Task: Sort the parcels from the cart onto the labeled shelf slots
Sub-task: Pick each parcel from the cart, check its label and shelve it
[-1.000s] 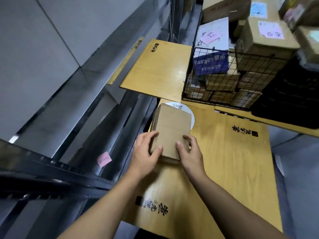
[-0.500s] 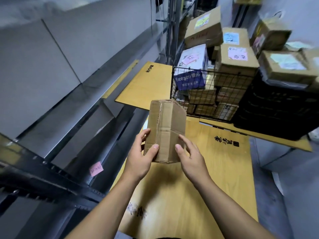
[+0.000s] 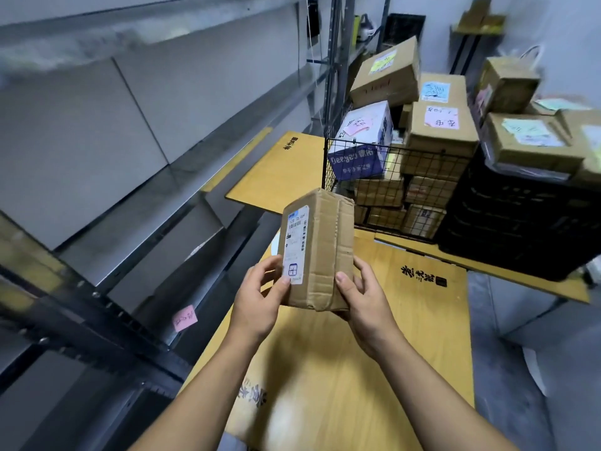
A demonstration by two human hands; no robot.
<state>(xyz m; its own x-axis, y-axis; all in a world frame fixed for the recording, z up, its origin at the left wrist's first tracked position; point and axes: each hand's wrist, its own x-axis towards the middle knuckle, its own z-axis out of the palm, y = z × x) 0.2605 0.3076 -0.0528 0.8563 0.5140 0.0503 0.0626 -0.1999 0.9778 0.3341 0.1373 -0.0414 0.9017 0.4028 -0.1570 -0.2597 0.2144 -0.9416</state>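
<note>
Parcel (image 3: 320, 249), a small brown cardboard box, stands on end in the air above the wooden tabletop (image 3: 406, 336), and we grip it between both hands near its lower end. Our left hand (image 3: 260, 301) takes the left side, with the thumb pressed on the lower edge of the white shipping label (image 3: 295, 244) that covers that face. Its fingers (image 3: 265, 266) curl round toward the back. Our right hand (image 3: 366, 299) takes the right side the same way, thumb on the near face and fingers (image 3: 366, 270) curled behind the box. Both sets of fingers are thus closed on the parcel. A taped seam runs down its near face, and the cardboard is creased.

Beyond it stands a black wire basket (image 3: 327, 167) stacked with more cardboard boxes. Among them we see a white-and-blue box (image 3: 361, 141) with a pink note on top and a brown box (image 3: 439, 141) that also carries a pink note. Just right of the basket stands a black crate (image 3: 520, 222) with more labelled boxes on it.

To our left runs a grey metal shelf rack (image 3: 195, 170). A pink sticky note (image 3: 184, 318) is stuck to one of its lower shelf edges, and its writing is too small for us to read
</note>
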